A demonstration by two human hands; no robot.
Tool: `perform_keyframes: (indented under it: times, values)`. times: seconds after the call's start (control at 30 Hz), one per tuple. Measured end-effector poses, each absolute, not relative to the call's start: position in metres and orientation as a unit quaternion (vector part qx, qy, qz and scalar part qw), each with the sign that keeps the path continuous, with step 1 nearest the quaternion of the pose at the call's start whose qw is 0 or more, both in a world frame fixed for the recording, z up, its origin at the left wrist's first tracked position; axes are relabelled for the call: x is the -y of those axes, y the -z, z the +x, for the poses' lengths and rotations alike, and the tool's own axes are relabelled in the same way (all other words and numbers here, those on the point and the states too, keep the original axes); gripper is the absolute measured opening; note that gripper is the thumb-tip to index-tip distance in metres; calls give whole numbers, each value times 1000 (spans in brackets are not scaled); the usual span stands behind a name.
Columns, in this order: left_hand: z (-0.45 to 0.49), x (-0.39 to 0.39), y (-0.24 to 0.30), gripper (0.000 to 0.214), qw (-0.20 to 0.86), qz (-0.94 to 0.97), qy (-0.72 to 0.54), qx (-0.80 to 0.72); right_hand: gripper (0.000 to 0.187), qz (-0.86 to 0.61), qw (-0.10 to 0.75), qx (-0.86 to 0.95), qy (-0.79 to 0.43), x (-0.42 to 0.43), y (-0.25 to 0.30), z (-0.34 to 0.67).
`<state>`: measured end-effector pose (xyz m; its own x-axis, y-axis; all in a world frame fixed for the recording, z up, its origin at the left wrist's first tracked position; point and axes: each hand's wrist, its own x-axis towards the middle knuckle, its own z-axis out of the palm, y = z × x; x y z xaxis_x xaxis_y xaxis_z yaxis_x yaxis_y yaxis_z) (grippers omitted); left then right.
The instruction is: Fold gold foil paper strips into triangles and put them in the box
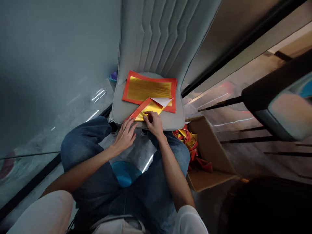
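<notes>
A folded sheet of gold foil paper with a red-orange border (148, 109) lies tilted across a flat, unfolded sheet of the same paper (148, 89), and its white back shows at one corner. Both rest on a grey padded chair seat (170, 122). My right hand (153, 123) pinches the folded sheet at its lower edge. Beside it, my left hand (124, 136) lies open with its fingertips close to the folded sheet's lower left end, holding nothing.
A cardboard box (209, 152) on the floor at right holds a heap of folded red and gold paper (188, 141). A blue bowl-shaped object (124, 174) sits below my knees. A dark chair (268, 97) stands at far right, and a purple item (113, 76) lies behind the seat.
</notes>
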<state>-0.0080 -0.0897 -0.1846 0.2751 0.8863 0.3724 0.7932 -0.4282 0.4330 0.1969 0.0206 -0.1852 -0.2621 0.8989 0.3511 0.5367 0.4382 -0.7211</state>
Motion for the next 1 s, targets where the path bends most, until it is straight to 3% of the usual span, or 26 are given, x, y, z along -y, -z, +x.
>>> perform_keyframes:
  times: [0.17,0.57,1.0]
  values:
    - [3,98,196,85,66,793,-253,-550,31,-491,373,749,-243,-18,185,197]
    - [7,106,199,103,97,790,-231,-559,25,-515,348,750,-224,-14,180,195]
    - [4,104,201,92,87,792,-222,-562,25,-527,351,744,-213,-13,182,193]
